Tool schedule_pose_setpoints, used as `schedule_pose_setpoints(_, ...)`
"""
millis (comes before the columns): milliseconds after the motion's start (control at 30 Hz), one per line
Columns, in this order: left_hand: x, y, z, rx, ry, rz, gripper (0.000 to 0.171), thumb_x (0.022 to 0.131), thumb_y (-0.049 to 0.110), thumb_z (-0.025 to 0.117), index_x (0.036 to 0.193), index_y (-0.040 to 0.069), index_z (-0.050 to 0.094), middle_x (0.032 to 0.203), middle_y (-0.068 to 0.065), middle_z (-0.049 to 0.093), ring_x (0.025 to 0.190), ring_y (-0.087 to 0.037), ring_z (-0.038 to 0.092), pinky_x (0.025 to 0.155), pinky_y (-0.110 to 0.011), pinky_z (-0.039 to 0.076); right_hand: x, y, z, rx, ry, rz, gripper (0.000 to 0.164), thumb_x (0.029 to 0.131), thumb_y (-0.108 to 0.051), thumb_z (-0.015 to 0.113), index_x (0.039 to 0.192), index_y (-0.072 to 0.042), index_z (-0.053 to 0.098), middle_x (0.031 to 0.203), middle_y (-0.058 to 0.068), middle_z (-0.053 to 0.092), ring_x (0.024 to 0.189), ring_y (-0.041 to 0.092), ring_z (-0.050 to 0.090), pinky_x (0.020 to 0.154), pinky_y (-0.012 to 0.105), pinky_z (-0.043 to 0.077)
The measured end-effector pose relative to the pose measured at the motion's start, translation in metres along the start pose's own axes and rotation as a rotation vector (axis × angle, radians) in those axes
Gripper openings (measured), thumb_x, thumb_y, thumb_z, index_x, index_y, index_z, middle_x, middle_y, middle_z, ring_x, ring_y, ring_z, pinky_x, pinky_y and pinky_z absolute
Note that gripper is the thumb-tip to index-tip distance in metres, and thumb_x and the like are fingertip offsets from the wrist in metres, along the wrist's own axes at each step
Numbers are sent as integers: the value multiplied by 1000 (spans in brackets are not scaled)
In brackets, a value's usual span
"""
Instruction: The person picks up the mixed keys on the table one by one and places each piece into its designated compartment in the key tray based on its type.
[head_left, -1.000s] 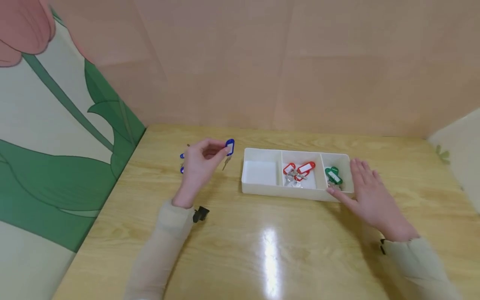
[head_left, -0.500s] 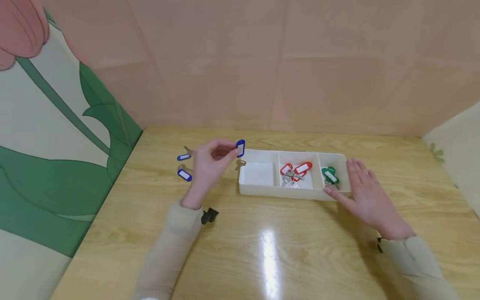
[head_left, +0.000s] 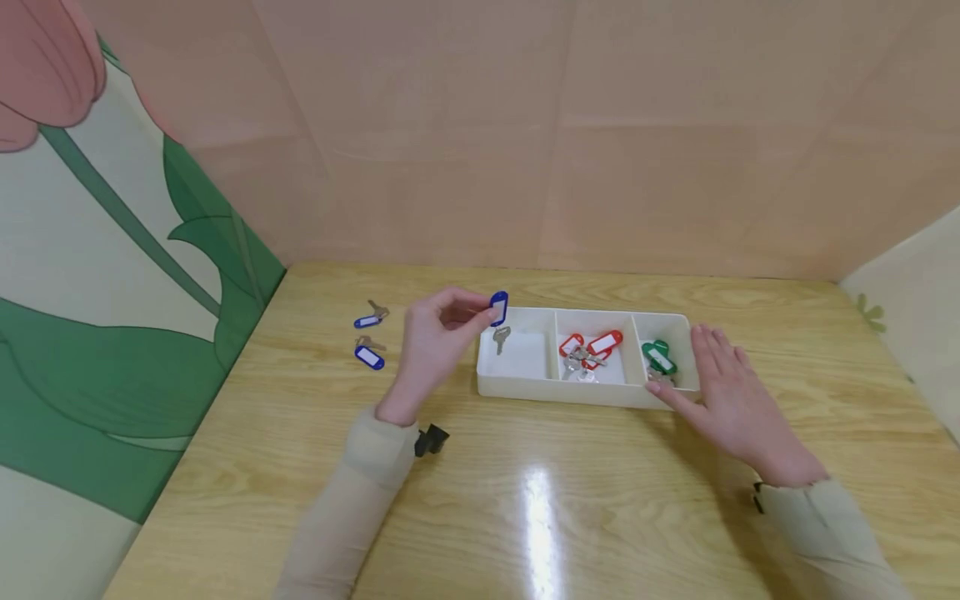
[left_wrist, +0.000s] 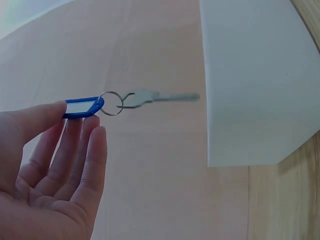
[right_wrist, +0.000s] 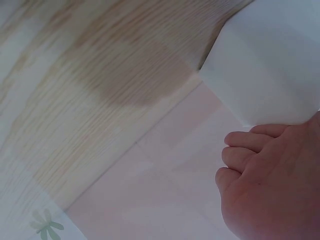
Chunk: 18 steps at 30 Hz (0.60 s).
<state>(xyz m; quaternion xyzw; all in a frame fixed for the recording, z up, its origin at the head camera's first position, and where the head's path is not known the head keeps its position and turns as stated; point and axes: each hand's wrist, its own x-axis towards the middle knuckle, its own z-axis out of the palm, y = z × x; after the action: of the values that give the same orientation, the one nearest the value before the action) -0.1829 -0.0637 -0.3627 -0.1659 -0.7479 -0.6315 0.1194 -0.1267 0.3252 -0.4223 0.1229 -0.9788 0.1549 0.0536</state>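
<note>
My left hand (head_left: pixel 435 348) pinches a blue key tag (head_left: pixel 499 309) between thumb and fingers. From its ring hangs a silver key (head_left: pixel 501 340), over the left compartment of a white three-part box (head_left: pixel 562 392); in the left wrist view the key (left_wrist: pixel 145 97) points toward the box wall (left_wrist: pixel 250 100). Red-tagged keys (head_left: pixel 604 342) lie in the middle compartment, green-tagged keys (head_left: pixel 660 358) in the right one. My right hand (head_left: pixel 738 408) rests against the box's right end, fingers straight, thumb near the front rim; the right wrist view shows the fingers (right_wrist: pixel 250 142) beside the wall.
Two more blue-tagged keys lie on the wooden table (head_left: pixel 480 517) left of my left hand: an upper tag (head_left: pixel 367 322) and a lower tag (head_left: pixel 369 358). A pinkish wall covering (head_left: pixel 450 150) rises behind the table, and a flower-patterned panel (head_left: pixel 127 350) stands at the left.
My left hand has carried the blue-tagged key rightward from beside the box to over its left compartment. The two tags on the table have come into fuller view. The right hand stays at the box.
</note>
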Motion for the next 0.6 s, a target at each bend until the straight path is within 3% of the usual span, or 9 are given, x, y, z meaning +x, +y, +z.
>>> schedule_pose_setpoints(367,-2,-18,12,55,-64,-66,12,91,17,80,101,11,77,96,3,74,86,-14,69,78,-30,59,-5,0,4,15,2,3,103,98,-53,62,160,4,2,163,33,8,152,43,0,121,50,-8)
schedule_pose_setpoints(600,4,-26,15,66,-68,-56,12,92,16,80,101,9,77,94,3,74,85,-14,69,77,-29,59,-3,0,2,13,12,2,103,98,-53,62,160,3,3,163,32,7,152,42,-1,121,52,-5)
